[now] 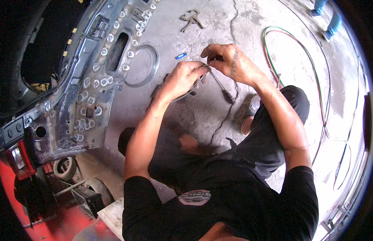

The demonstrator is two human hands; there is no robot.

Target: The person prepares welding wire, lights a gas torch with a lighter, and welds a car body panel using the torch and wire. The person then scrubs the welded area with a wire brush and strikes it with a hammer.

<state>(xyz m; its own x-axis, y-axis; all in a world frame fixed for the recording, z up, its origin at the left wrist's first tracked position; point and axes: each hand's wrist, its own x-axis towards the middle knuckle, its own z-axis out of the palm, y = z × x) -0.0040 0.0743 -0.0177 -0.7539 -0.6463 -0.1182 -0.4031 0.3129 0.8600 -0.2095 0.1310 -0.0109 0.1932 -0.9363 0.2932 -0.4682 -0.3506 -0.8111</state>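
Observation:
A loop of thin grey wire (185,95) is pinched between the thumb and fingers of my left hand (185,76), its lower part curving below the wrist. My right hand (231,64) is close beside it with curled fingers, its fingertips at the wire's end near the left thumb. Part of that contact is hidden by the fingers. Under my hands, a thin metal rod with a dark end (228,96) shows against the floor. Left of my hands lies a larger wire coil (156,64), and a small blue object (180,56) is just beyond them.
A bare-metal car body panel (96,86) with many round weld marks stands at the left. Farther off are a metal clamp (191,21) on the cracked concrete floor (250,24), green and red hoses (313,62), and another person's legs (334,24). Wheels (65,168) are lower left.

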